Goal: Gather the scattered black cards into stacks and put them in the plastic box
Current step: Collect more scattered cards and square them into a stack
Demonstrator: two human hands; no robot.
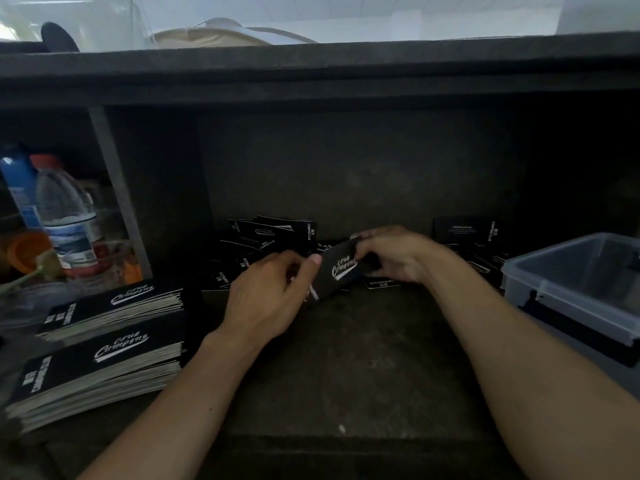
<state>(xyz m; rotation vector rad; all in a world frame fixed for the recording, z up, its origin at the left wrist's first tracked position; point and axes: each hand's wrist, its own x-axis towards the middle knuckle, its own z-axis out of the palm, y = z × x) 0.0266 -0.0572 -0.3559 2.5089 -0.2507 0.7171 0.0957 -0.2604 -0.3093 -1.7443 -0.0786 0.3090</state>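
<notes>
I am observing the left grip (270,299), a bare hand, pinching the near-left end of a small card bundle (341,268) between thumb and curled fingers. The right grip (398,259), also bare, is grasping the far-right end of the same bundle, with its fingers wrapping over the top edge. The bundle is being held tilted just above the dark worktop (346,358), white lettering facing up. Behind the hands, loose black cards (273,233) are lying scattered and overlapping against the back wall. Further loose cards (464,233) are lying to the right, near the plastic box (554,289). The box is sitting at the right edge of the worktop, open at the top; I cannot tell what it is holding. At the left, a far stack (114,306) and a near stack (100,365) of the same cards are sitting squared up, close beside each other. A clear bottle (65,216) with a red cap is standing beyond them.
</notes>
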